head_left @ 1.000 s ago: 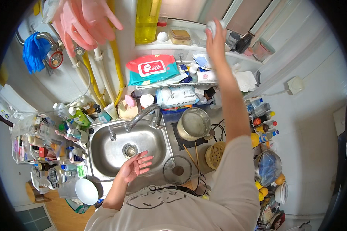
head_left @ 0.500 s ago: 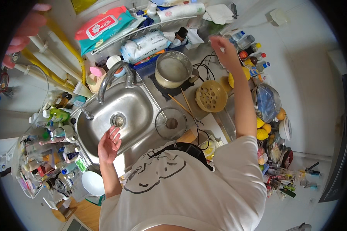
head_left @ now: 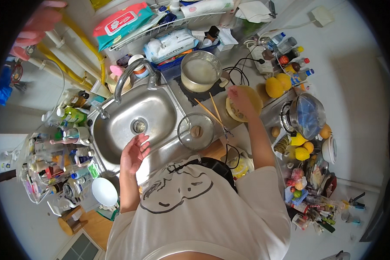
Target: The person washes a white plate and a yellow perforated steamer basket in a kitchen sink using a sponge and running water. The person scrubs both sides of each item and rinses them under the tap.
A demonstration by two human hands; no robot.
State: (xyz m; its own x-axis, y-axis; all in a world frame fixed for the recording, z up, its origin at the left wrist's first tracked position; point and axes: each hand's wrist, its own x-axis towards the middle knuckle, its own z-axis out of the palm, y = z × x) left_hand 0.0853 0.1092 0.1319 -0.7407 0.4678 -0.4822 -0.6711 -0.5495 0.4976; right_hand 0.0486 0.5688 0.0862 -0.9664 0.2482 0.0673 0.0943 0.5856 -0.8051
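Observation:
My left hand is held palm up with loosely curled, parted fingers, just over the front of the steel sink. It holds nothing. My right hand reaches over the tan perforated steamer basket and covers its left part. Whether it touches the basket, and how its fingers sit, is unclear. Left of and behind the basket stands a handled pot with a cloudy whitish content, on a dark cloth. A pair of chopsticks lies in front of it. Nearer to me rests a round glass lid.
A curved faucet arches over the sink. Black cables and a white power strip lie at the back right. Yellow fruits, bottles and a lidded steel pot line the right side. Wipe packs stand at the back.
My right hand has come down from the back right, near the power strip, to the steamer basket. My left hand stays open by the sink. The whole view has shifted slightly.

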